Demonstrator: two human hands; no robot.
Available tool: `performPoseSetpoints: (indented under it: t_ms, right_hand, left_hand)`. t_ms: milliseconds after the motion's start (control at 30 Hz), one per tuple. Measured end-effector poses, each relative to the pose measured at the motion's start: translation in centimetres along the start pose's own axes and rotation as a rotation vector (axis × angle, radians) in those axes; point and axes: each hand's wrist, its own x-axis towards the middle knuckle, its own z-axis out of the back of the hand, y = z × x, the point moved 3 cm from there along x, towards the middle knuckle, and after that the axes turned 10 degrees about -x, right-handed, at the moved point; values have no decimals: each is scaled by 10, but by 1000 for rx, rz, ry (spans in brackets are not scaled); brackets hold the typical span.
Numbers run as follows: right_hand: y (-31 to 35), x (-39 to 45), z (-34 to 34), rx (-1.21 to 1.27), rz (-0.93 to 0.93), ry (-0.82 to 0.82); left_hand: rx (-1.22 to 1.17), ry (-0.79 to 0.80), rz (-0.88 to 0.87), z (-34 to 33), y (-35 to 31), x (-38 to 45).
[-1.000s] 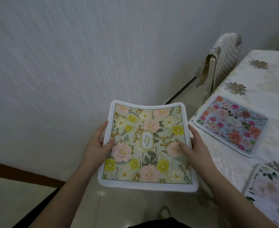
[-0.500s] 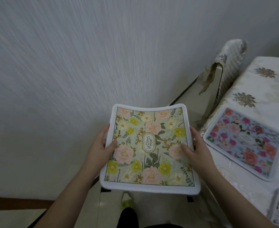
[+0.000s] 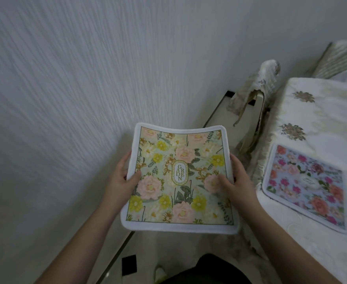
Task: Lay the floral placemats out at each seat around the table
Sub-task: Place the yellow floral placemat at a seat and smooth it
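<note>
**Green placemat held in both hands beside the table**

The left hand (image 3: 121, 177) pinches the green floral placemat (image 3: 179, 180) at its left edge, thumb on top, fingers underneath. The mat hangs in the air over the floor, sagging slightly between the hands. The right hand (image 3: 235, 181) pinches its right edge likewise. Farther right, a pink floral placemat (image 3: 305, 187) lies flat on the table (image 3: 320, 119).
</note>
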Motion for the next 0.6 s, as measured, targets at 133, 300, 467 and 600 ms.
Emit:
performPoseSetpoints:
  t_ms: [133, 300, 467, 600]
  right_hand:
    - [-1, 21, 4, 41, -37, -27]
    - [-8, 59, 17, 74, -64, -76]
    - [-24, 110, 36, 120, -100, -111]
    - [-31, 151, 58, 128, -117, -151]
  left_hand:
    - [-15, 68, -8, -12, -7, 34]
    - [4, 137, -27, -43, -16, 84]
    - [25, 202, -38, -89, -30, 143]
    - [67, 233, -57, -130, -48, 190]
